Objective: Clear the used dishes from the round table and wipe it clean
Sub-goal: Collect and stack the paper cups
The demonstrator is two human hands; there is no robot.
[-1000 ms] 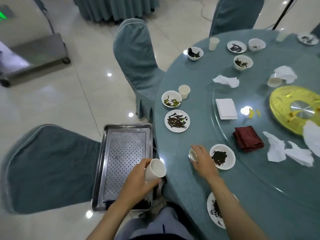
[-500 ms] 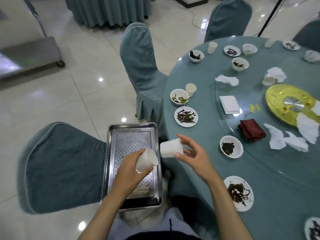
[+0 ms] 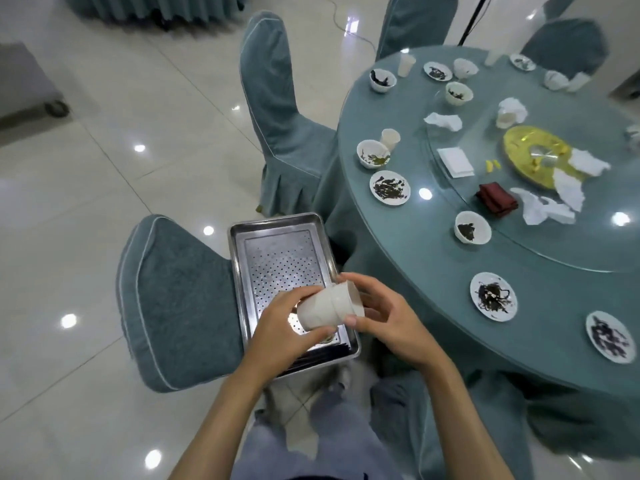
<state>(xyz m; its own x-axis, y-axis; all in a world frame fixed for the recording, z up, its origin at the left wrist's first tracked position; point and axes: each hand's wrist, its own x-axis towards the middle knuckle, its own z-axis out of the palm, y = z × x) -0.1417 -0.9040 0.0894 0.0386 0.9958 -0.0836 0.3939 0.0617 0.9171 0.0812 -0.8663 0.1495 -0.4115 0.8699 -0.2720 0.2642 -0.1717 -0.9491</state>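
Two white paper cups (image 3: 327, 306), one nested in the other, lie tilted above the perforated steel tray (image 3: 277, 244) that rests on a chair seat. My left hand (image 3: 282, 327) grips the outer cup's base from the left. My right hand (image 3: 384, 315) holds the rim end, thumb under it. The round table (image 3: 433, 258) with its teal cloth carries several white bowls and plates of dark scraps, among them a bowl (image 3: 472, 227) and a plate (image 3: 493, 296) near me, plus a cup (image 3: 390, 139).
Crumpled napkins (image 3: 540, 209), a folded red cloth (image 3: 497, 199), a white napkin stack (image 3: 455, 162) and a yellow plate (image 3: 533, 154) sit on the glass turntable. Covered chairs (image 3: 277, 109) stand around the table. A cart's corner (image 3: 27, 84) is at far left.
My right hand lifted a cup off the table, carried it left over the tray and slid it together with the cup in my left hand. The view shifted left.
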